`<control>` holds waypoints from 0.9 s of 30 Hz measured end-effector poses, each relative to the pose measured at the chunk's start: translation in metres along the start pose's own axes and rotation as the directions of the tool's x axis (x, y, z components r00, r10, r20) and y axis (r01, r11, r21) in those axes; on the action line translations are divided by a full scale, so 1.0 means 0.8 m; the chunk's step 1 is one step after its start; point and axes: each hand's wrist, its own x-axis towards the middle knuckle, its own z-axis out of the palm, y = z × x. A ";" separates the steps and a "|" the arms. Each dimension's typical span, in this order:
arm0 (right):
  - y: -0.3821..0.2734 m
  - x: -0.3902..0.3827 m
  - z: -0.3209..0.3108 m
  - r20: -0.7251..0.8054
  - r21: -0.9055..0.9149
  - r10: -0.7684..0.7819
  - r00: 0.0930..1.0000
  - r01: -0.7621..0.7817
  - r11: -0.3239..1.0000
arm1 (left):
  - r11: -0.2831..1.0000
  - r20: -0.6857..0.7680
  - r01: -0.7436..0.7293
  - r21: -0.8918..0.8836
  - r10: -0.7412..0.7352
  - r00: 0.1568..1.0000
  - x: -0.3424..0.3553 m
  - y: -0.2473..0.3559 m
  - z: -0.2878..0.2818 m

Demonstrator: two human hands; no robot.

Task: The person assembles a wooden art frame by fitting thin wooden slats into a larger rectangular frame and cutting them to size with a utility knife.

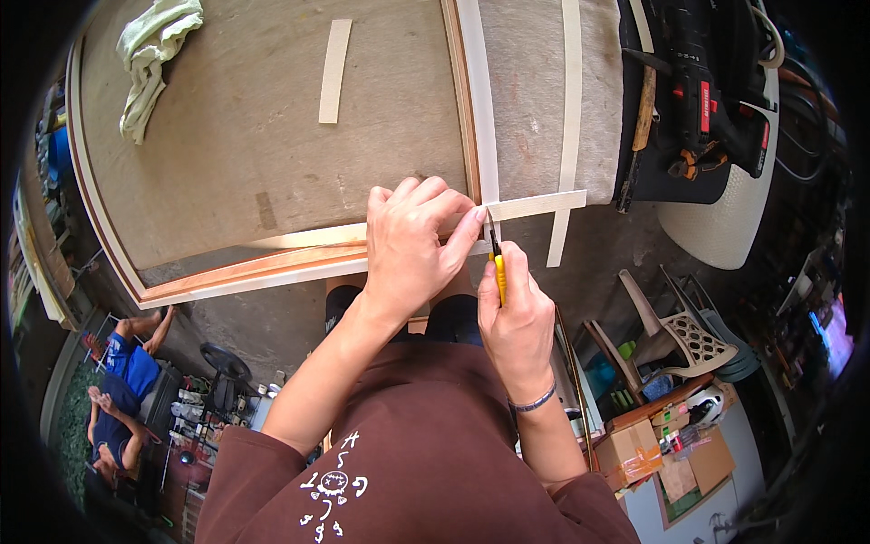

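My right hand (518,322) grips a yellow utility knife (500,275), its dark tip pointing away from me at the near right corner of a wooden frame (263,276). The blade meets a thin pale strip (541,204) that sticks out to the right of that corner. My left hand (410,240) lies over the frame's near rail, thumb and index finger pinched together at the strip's left end, close beside the blade. These fingers hide part of the corner. The frame has a brown inner edge and a white outer edge.
Loose pale strips (335,72) and a light green cloth (149,59) lie on the brown-covered worktable (227,154). A cordless drill (696,100) and a wooden-handled tool (644,113) are at the right. Plastic chairs (693,340) and a cardboard box (631,453) stand lower right. Another person (122,390) sits at the far left.
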 end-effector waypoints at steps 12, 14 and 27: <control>-0.008 0.000 -0.002 0.039 0.026 0.086 0.996 -0.087 0.996 | 1.000 -0.005 0.006 -0.005 -0.006 1.000 -0.001 0.000 0.000; -0.009 0.000 -0.002 0.042 0.028 0.097 0.994 -0.098 0.995 | 1.000 -0.003 0.012 -0.006 -0.012 1.000 -0.001 0.001 0.000; -0.007 -0.007 -0.003 0.053 0.037 0.112 0.992 -0.114 0.993 | 0.999 0.003 0.029 -0.020 -0.029 1.000 -0.001 0.002 0.000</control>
